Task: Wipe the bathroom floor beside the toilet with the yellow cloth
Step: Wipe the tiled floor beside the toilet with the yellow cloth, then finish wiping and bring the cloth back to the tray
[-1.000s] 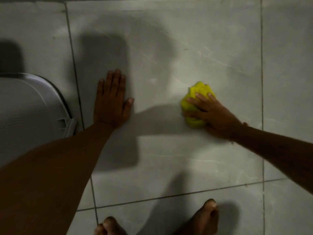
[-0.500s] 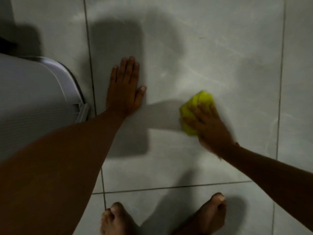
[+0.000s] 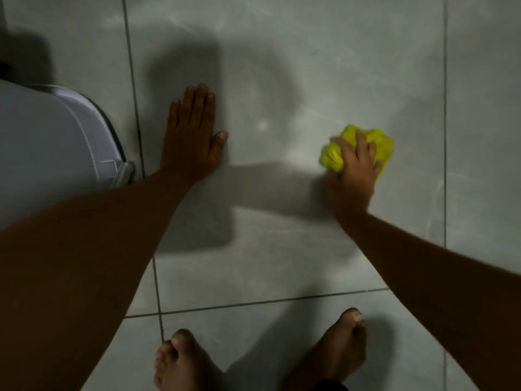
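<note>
A bunched yellow cloth (image 3: 380,142) lies on the grey tiled floor (image 3: 282,80), right of centre. My right hand (image 3: 355,167) presses down on it, fingers curled over the cloth, so much of it is hidden under the palm. My left hand (image 3: 193,136) rests flat on the floor with fingers spread, holding nothing, just right of the white toilet (image 3: 50,148) at the left edge. Dark shadows of my arms fall on the tile between the two hands.
My two bare feet (image 3: 180,362) (image 3: 335,351) stand on the tile at the bottom edge. Dark grout lines (image 3: 445,108) run up the floor on the left and right and across the lower part.
My right hand has slid the cloth to the right across the tile and turned its fingers more upward. My left hand stays planted beside the toilet.
</note>
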Demonstrator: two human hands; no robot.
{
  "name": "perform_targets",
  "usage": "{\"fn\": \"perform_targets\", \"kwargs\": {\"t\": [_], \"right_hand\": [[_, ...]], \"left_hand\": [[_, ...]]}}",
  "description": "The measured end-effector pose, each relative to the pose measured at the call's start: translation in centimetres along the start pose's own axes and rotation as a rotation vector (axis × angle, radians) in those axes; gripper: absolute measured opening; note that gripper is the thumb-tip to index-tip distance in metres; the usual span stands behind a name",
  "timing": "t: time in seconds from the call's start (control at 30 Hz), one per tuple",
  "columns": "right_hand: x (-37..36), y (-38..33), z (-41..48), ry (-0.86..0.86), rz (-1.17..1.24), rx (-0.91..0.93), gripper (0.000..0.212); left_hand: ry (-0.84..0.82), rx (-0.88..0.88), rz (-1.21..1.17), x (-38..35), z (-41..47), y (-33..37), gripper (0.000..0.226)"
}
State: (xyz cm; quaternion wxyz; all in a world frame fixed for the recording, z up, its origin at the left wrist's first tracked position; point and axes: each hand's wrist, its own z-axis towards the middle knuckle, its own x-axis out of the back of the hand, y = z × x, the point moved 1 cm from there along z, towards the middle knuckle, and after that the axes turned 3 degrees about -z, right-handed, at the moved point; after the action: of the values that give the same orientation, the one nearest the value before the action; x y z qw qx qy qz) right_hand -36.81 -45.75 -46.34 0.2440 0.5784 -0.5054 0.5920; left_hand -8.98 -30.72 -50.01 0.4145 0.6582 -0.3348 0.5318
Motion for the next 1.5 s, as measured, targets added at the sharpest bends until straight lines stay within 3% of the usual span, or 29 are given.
{"fn": "perform_targets", "kwargs": {"t": [0.03, 0.1, 0.17, 0.23, 0.33, 0.4, 0.47, 0.57, 0.63, 0.7, 0.8, 0.9, 1.03, 1.17, 1.23, 1.4, 1.5], "right_hand": [[-0.6, -1.9, 1.0, 0.008, 0.028, -0.005, 0.051], [-2.0, -4.3, 0.6, -0.051, 0.021, 0.287, 0.046], [-2.4, -3.9, -3.3, -0.217, -0.084, 0.6, 0.046], [-1.2, -1.4, -7.8, -0.365, -0.144, 0.696, 0.057], [1.4, 0.0, -10.9, -0.517, 0.037, 0.508, 0.056], [4.0, -2.5, -10.6, -0.591, 0.406, 0.185, 0.046], [7.3, -5.0, -9.8, -0.673, 0.762, -0.115, 0.034], [12.9, -7.7, -9.2, -0.687, 1.083, -0.248, 0.045], [16.6, -10.0, -9.9, -0.762, 1.301, -0.422, 0.05], [19.1, -12.3, -11.4, -0.814, 1.388, -0.567, 0.057], [21.4, -15.4, -14.0, -0.867, 1.356, -0.631, 0.058], [23.0, -18.5, -16.2, -0.914, 1.372, -0.643, 0.046], [23.7, -23.1, -18.4, -0.951, 1.406, -0.584, 0.039], [23.5, -27.5, -19.8, -0.782, 1.199, -0.454, 0.043], [23.5, -30.2, -20.3, -0.703, 1.067, -0.354, 0.033], [22.9, -37.0, -21.2, -0.738, 1.035, -0.254, 0.005], [22.2, -40.5, -21.4, -0.636, 0.675, 0.001, 0.026]], "left_hand": [[-0.019, 0.003, 0.003, 0.1, -0.1, 0.0, 0.072], [-0.079, 0.013, -0.007, 0.6, 0.0, 0.3, 0.073], [-0.158, 0.068, -0.046, 1.5, 0.2, 1.0, 0.075], [-0.257, 0.17, -0.147, 2.8, 0.2, 2.5, 0.076], [-0.354, 0.295, -0.382, 5.4, -2.3, 5.8, 0.077], [-0.397, 0.39, -0.584, 7.1, -5.3, 8.1, 0.081], [-0.401, 0.583, -0.857, 9.2, -8.0, 10.2, 0.063], [-0.385, 0.923, -1.278, 12.7, -10.5, 11.9, 0.04], [-0.454, 0.963, -1.45, 15.8, -12.5, 12.0, 0.037], [-0.505, 0.955, -1.551, 19.4, -14.4, 11.8, 0.036], [-0.433, 0.98, -1.699, 24.7, -16.3, 11.2, 0.032], [-0.391, 0.949, -1.688, 29.4, -17.7, 10.1, 0.032], [-0.24, 1.047, -1.664, 34.0, -20.6, 7.8, 0.027], [-0.031, 1.03, -1.548, 37.0, -23.1, 5.3, 0.008], [0.077, 1.02, -1.474, 38.3, -24.3, 3.3, 0.007], [0.241, 1.127, -1.261, 40.7, -26.6, -2.6, 0.01], [0.232, 1.156, -1.113, 41.4, -27.2, -5.9, 0.03]]}}
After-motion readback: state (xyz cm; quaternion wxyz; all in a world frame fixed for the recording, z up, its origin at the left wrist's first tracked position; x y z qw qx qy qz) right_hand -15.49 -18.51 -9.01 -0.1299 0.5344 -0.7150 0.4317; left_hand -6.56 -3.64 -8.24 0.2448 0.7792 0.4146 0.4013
